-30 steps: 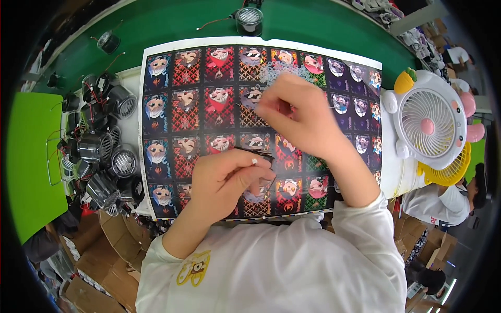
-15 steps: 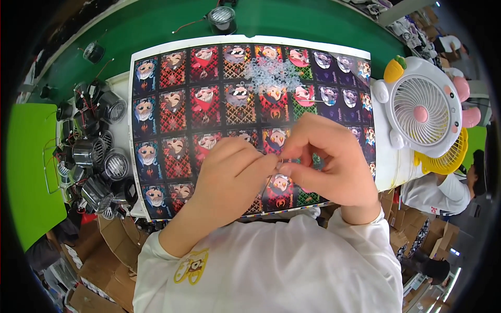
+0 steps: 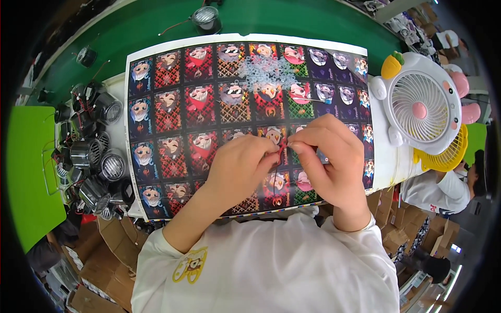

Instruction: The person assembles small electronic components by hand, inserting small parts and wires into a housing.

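Over the lower middle of the printed sheet, my left hand (image 3: 237, 167) is closed in a pinch on a thin reddish and dark wire (image 3: 282, 153). One dark strand hangs below its fingertips. My right hand (image 3: 334, 161) faces it from the right, thumb and forefinger pinched close to the wire; what lies between those fingertips is too small to make out. Beyond both hands, a loose pile of small clear ring-like pieces (image 3: 267, 74) is spread on the sheet. A thin straight rod (image 3: 313, 100) lies to the right of the pile.
The sheet with rows of colourful cartoon cards has a white border (image 3: 209, 41). Several round clear housings (image 3: 112, 166) with ribbed faces and wires crowd the left; another (image 3: 207, 21) stands at the back. A white fan (image 3: 420, 110) stands right, beside a yellow one (image 3: 453, 151).
My hands have moved slightly apart at the fingertips, and the reddish wire shows between them. The view has shifted a little, moving the table's things slightly left.
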Demonstrator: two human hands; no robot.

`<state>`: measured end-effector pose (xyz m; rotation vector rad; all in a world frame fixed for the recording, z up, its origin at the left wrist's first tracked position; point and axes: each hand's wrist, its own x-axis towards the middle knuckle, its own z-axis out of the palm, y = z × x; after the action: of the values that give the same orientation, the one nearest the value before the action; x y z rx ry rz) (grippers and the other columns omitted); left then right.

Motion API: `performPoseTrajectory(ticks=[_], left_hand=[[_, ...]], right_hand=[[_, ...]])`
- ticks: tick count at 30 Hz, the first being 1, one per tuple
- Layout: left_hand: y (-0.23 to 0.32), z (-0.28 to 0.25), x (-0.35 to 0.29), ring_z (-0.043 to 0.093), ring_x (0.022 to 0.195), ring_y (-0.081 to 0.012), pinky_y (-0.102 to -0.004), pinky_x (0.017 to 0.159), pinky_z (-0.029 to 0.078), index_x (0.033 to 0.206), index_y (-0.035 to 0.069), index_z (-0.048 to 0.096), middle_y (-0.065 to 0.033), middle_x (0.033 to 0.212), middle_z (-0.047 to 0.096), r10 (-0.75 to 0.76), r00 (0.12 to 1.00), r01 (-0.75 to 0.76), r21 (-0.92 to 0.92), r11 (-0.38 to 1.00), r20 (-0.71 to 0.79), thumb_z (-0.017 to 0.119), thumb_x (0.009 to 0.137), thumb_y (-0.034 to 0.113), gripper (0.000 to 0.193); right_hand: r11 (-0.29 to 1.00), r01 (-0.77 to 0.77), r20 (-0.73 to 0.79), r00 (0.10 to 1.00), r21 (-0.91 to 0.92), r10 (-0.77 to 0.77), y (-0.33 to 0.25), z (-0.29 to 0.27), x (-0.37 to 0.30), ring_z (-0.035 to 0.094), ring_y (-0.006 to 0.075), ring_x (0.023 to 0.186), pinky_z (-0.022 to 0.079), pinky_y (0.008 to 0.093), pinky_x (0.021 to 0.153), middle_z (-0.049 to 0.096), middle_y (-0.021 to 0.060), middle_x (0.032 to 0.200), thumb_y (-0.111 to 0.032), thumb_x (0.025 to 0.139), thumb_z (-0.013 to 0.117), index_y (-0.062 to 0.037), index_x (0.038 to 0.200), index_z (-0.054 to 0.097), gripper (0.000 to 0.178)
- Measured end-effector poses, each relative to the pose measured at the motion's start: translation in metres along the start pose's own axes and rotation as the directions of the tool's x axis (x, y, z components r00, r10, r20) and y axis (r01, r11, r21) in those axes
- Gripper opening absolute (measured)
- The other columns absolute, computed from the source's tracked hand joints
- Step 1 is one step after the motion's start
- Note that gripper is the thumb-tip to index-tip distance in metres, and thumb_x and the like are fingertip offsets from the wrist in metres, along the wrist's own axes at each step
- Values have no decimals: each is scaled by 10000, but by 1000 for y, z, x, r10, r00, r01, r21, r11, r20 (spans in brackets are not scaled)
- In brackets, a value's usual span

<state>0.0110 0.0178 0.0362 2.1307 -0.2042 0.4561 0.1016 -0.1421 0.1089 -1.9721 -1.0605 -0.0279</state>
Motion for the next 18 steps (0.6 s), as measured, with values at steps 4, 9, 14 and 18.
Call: performPoseTrajectory(ticks=[4, 9, 14, 18], left_hand=[[17, 5, 8, 645, 763, -308, -382, 679, 505, 963, 31, 621, -118, 866, 672, -79, 991, 59, -175, 983, -111, 702, 802, 24, 180], [13, 12, 14, 630, 695, -311, -397, 608, 498, 932, 38, 621, -108, 805, 651, 49, 992, -62, -106, 992, -120, 747, 773, 54, 203], [16, 12, 20, 630, 666, -285, -368, 585, 478, 888, 42, 657, -114, 771, 653, 88, 987, -85, 26, 996, -134, 709, 794, 27, 109], [20, 17, 25, 637, 675, -297, -372, 589, 488, 903, 40, 656, -113, 787, 659, 144, 981, -140, 41, 989, -128, 713, 797, 38, 121]], right_hand=[[997, -39, 44, 998, 74, 36, 2, -4, -7, 614, 205, 643, 485, 302, 547, 622, 96, 819, 67, 784, 697, -9, 896, 683, 136], [995, -68, -10, 998, 79, 69, -2, -4, -19, 617, 204, 693, 483, 290, 618, 654, 114, 832, 78, 748, 696, 23, 903, 683, 165], [995, -95, -29, 995, 41, 96, -1, -7, -22, 629, 196, 652, 505, 294, 563, 636, 114, 847, 91, 770, 688, 7, 940, 683, 189], [997, 0, -96, 995, -80, -8, 4, -7, -25, 644, 237, 670, 526, 301, 613, 663, 124, 874, 100, 754, 671, 7, 946, 675, 213]])
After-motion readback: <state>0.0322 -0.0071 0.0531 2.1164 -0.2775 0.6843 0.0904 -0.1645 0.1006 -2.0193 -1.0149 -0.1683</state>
